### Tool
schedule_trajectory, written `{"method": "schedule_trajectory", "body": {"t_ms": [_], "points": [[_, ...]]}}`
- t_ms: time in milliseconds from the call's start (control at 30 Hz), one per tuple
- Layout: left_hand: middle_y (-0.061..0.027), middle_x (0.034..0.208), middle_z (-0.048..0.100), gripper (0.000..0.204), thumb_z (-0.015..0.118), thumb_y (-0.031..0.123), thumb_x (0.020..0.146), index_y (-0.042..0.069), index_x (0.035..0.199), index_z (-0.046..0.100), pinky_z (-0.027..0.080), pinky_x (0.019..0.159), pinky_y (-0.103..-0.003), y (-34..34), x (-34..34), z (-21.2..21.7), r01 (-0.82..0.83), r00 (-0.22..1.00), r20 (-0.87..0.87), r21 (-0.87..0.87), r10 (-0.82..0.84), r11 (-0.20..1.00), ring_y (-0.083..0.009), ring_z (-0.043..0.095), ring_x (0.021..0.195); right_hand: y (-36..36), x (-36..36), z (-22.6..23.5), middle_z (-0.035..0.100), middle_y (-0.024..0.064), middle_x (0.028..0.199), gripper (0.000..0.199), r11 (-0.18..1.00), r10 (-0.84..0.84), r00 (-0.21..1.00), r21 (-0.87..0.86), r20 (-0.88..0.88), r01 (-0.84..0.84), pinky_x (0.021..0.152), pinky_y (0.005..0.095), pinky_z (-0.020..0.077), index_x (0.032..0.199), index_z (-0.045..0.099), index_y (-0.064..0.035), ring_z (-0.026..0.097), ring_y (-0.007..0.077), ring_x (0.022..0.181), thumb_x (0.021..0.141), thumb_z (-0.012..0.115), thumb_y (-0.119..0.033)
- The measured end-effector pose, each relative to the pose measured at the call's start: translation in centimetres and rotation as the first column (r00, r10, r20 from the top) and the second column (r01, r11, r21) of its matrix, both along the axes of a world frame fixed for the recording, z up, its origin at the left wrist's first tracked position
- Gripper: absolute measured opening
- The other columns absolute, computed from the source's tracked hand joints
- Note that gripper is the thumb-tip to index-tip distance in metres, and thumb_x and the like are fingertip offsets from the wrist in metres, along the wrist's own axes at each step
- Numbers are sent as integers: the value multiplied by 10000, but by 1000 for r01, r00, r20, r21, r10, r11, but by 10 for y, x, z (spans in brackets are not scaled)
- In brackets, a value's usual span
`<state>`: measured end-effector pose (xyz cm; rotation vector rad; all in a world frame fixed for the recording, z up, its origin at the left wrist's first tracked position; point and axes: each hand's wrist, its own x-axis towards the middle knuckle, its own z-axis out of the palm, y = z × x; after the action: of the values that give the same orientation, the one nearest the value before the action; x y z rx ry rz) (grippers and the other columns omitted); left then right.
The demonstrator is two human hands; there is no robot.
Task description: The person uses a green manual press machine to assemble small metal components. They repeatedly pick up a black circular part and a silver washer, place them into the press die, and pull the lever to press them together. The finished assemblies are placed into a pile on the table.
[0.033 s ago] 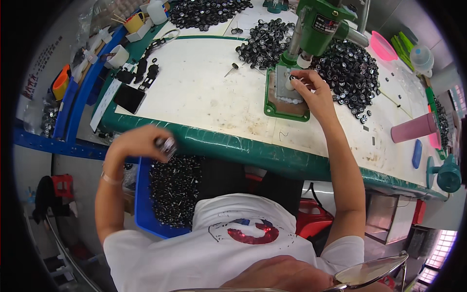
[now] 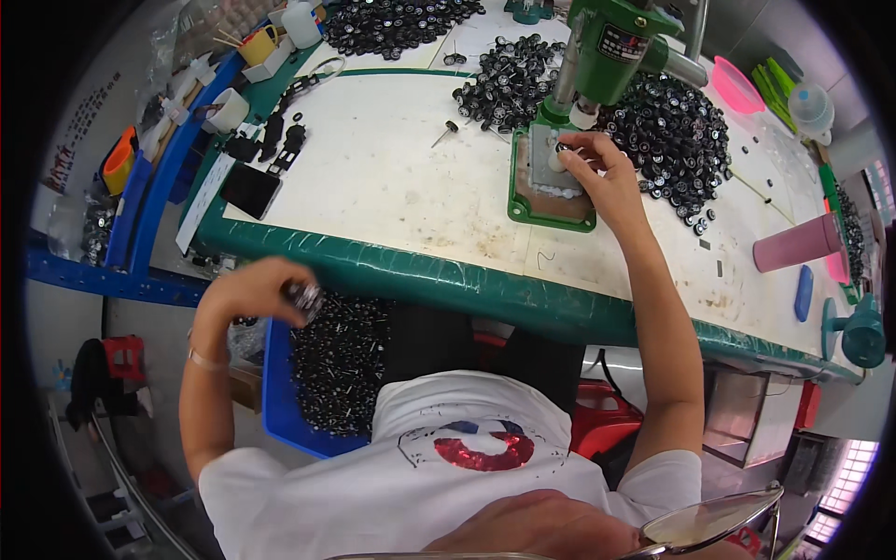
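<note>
My left hand is held above the left side of a blue bin. Its fingers curl round a small bunch of black wheels with silvery centres, blurred by motion; how many is hidden. The bin is full of small black and silver parts. On the bed of a green bench press, my right hand pinches a small black wheel at a pale round holder. The press's ram is above these fingertips, apart from them.
Loose black wheels lie in a heap right of the press, another pile behind it and a third farther back. One wheel on an axle lies alone. A phone sits left, a pink tumbler right.
My left hand has shifted slightly left and down with the wheels in it. My right hand stays at the press.
</note>
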<state>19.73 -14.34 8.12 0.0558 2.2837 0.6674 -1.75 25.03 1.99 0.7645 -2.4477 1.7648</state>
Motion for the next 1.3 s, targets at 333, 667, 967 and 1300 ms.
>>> {"method": "schedule_trajectory", "body": {"t_ms": [333,667,967,1300], "points": [[-89,852,690,253,699,171,794,24,1000,687,486,722,-278,50,-67,14,-150,849,-502,72,166,986,-134,621,768,10,-4,1,604,0,930,286,999,-23,1000,23,9,23,694,228,444,1070,659,-37,510,77,739,831,684,-191],[-100,848,681,212,709,147,768,-3,917,700,490,692,-276,105,-235,-95,-232,478,-802,280,360,932,-166,625,739,53,1,25,605,17,956,392,993,-120,992,-1,49,120,718,232,458,1237,565,-40,568,70,777,888,639,-202],[-21,850,680,165,676,88,839,27,990,650,467,680,-209,189,-198,-55,10,784,-245,924,570,383,-74,612,750,97,-45,94,623,25,949,319,894,-315,939,-291,137,342,628,188,465,1169,603,-18,572,64,708,943,564,-240],[-17,869,681,137,700,59,823,6,947,677,485,730,-215,233,-214,-60,-27,780,-86,985,620,170,-66,601,790,30,-94,215,583,27,741,213,762,-98,994,-640,42,102,538,238,446,929,588,-81,545,115,593,976,477,-257]]}}
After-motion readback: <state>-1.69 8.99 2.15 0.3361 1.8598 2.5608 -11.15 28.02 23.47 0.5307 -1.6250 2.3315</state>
